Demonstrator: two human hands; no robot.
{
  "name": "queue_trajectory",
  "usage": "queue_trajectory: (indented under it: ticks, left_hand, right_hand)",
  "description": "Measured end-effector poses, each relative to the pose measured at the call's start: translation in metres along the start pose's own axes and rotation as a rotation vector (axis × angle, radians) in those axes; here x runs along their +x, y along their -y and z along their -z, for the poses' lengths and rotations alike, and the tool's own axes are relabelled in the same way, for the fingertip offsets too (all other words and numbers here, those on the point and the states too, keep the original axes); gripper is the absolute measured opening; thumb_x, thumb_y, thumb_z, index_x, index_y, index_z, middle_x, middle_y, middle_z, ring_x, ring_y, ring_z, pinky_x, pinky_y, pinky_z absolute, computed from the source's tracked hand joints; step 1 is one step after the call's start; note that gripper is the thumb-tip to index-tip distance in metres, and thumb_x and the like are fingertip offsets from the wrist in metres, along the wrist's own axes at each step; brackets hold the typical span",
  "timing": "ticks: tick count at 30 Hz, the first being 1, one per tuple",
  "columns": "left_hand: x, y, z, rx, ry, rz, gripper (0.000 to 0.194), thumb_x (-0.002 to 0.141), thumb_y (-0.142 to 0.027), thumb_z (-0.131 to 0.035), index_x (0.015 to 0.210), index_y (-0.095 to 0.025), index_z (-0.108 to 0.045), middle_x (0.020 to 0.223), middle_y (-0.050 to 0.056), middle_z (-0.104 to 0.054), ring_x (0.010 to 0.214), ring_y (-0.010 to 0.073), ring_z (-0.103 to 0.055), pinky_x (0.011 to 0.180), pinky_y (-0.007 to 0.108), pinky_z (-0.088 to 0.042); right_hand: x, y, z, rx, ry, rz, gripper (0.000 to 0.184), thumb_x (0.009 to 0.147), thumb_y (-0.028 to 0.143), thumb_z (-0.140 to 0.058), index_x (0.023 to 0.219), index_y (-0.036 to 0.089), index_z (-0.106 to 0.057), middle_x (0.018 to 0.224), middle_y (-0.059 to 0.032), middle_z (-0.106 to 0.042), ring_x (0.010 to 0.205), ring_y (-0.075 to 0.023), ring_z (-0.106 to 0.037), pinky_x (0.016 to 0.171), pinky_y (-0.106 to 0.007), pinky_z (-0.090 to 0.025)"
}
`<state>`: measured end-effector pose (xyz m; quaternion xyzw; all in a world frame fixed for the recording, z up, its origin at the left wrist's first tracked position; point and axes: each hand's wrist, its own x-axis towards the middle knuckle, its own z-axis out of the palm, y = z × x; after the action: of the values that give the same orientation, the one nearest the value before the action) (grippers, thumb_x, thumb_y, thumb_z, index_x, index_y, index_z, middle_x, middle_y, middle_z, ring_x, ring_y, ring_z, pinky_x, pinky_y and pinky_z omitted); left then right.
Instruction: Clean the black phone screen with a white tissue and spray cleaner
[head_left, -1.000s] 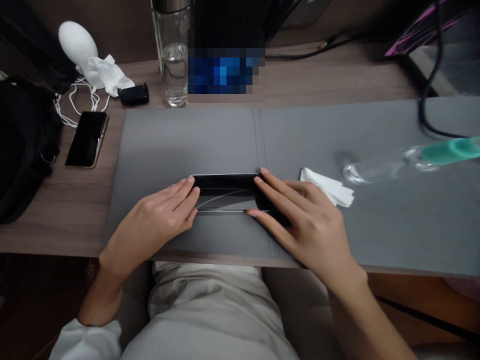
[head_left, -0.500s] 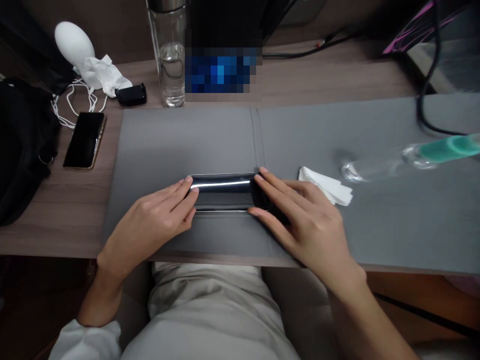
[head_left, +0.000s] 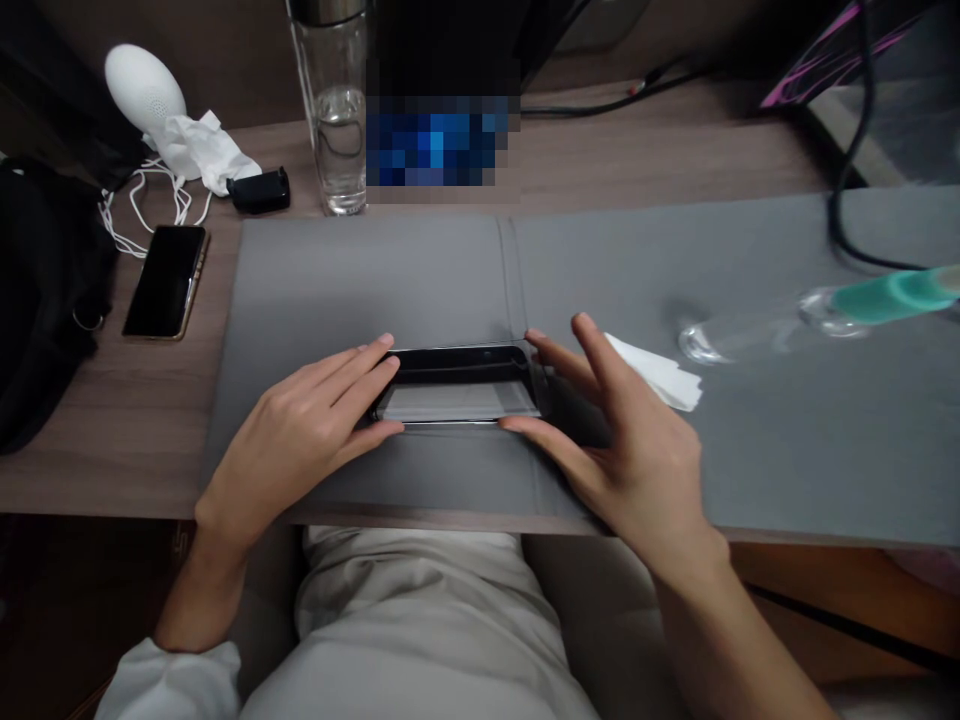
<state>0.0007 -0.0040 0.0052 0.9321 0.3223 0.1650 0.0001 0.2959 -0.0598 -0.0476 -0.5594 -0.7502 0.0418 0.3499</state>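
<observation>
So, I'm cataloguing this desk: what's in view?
desk mat: one, grey, on the wooden desk
phone: one, black, on mat, centre
second phone: one, black, desk, left of mat
glass bottle: one, clear, steel cap, behind mat
bottle: one, clear with teal band, lying on mat, right
folded tissue: one, white, on mat, right
crumpled tissue: one, white, back left
egg-shaped device: one, white, back left
bag: one, black, far left
left hand: one, at phone's left end
right hand: one, at phone's right end
</observation>
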Motion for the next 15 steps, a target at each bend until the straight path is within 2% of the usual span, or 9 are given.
queue_trajectory:
  ticks: [3,6,10,15]
  left_hand:
    - [0.0009,0.0005,-0.0022,-0.013,0.07,0.089,0.074,0.101,-0.05,-0.067,0.158,-0.01,-0.044,0.161,0.02,-0.056,0.146,0.03,-0.058,0.123,0.048,-0.05]
    - [0.0004,0.0006,-0.005,-0.006,0.105,0.165,0.087,0.098,-0.057,-0.069,0.164,-0.012,-0.035,0.156,0.022,-0.056,0.141,0.0343,-0.057,0.12,0.053,-0.05]
    - [-0.0004,0.0024,-0.0075,0.017,0.127,0.192,0.089,0.097,-0.06,-0.067,0.164,-0.012,-0.035,0.141,0.021,-0.059,0.127,0.0357,-0.062,0.11,0.053,-0.055]
    - [0.0,0.0047,-0.0086,-0.015,0.124,0.174,0.076,0.101,-0.059,-0.065,0.159,-0.016,-0.043,0.14,0.019,-0.059,0.127,0.0346,-0.061,0.109,0.051,-0.054]
  right_hand:
    - [-0.0009,0.0027,0.0004,-0.002,-0.006,-0.026,0.101,0.095,0.036,-0.079,0.174,0.036,-0.015,0.15,-0.0113,-0.068,0.129,-0.0353,-0.071,0.106,-0.053,-0.059]
    - [-0.0015,0.003,0.0005,0.007,-0.017,-0.023,0.103,0.094,0.037,-0.08,0.174,0.037,-0.014,0.15,-0.0114,-0.068,0.126,-0.0357,-0.073,0.108,-0.055,-0.058]
    - [-0.0013,0.0018,0.0006,0.032,-0.028,-0.023,0.103,0.094,0.038,-0.081,0.173,0.036,-0.016,0.151,-0.0112,-0.067,0.13,-0.0347,-0.071,0.112,-0.055,-0.057]
    - [-0.0009,0.0005,0.001,0.052,-0.008,-0.038,0.101,0.094,0.038,-0.081,0.173,0.038,-0.017,0.152,-0.0093,-0.067,0.133,-0.0327,-0.07,0.114,-0.052,-0.056]
